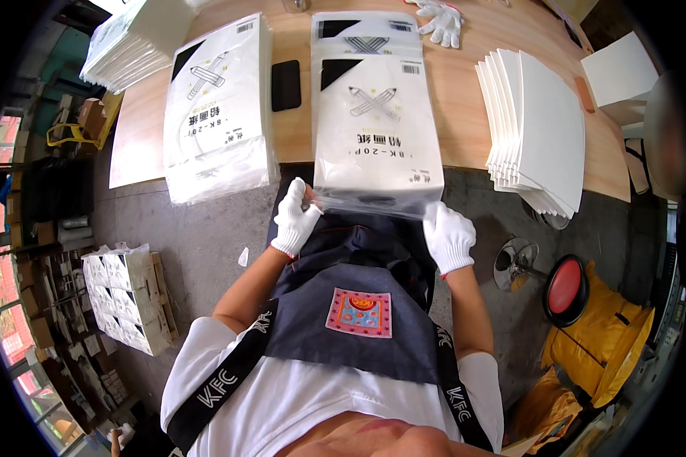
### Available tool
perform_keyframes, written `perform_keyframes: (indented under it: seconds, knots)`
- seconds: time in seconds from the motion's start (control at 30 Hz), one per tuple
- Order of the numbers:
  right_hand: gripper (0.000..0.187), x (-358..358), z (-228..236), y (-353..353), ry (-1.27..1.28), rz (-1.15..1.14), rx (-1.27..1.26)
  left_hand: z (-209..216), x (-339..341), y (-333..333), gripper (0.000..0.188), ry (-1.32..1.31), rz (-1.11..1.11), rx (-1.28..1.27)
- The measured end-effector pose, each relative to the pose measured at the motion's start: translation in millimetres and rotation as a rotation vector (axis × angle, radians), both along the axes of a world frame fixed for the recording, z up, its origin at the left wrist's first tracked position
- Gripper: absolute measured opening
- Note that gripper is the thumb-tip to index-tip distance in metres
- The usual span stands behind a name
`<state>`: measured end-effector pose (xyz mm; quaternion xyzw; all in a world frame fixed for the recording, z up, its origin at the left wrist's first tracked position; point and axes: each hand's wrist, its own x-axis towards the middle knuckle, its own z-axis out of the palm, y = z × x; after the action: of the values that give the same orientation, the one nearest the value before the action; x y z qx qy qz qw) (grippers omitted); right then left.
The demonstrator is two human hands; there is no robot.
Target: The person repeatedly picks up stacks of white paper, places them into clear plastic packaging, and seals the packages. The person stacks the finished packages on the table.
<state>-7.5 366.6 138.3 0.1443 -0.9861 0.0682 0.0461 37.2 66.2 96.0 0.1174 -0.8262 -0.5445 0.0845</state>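
Where the packet (pixel 377 126) overhangs the table (pixel 459 114), both hands (pixel 297 221) (pixel 450 238) hold its plastic edge (pixel 373 206).

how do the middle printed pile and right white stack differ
The middle pile shows pencil print; the white stack looks plain. Left hand and right hand touch the middle pile, not the white stack. The middle pile has clear wrap; the white stack appears fanned, unwrapped. Both overhang the table edge.

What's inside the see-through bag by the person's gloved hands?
A flat white layer shows through the see-through bag, with a crossed-pencils picture on or under the plastic. Whatever lies beneath that layer is covered, so I can't tell.
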Motion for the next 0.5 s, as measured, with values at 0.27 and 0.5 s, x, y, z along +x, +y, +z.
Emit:
perform_keyframes:
  seconds: [0.27,0.5]
  knots:
    - [0.034,19.9,-49.5,19.3,-0.304,-0.033,-0.255,-67.9,58.1,-58.2,0.014,-0.007,-0.061,0.049]
    - [0.045,-49.0,-154.3,10.0,-0.910,-0.486,-1.339,-38.2,-44.9,-35.7,0.022,-0.381,-0.130,0.310]
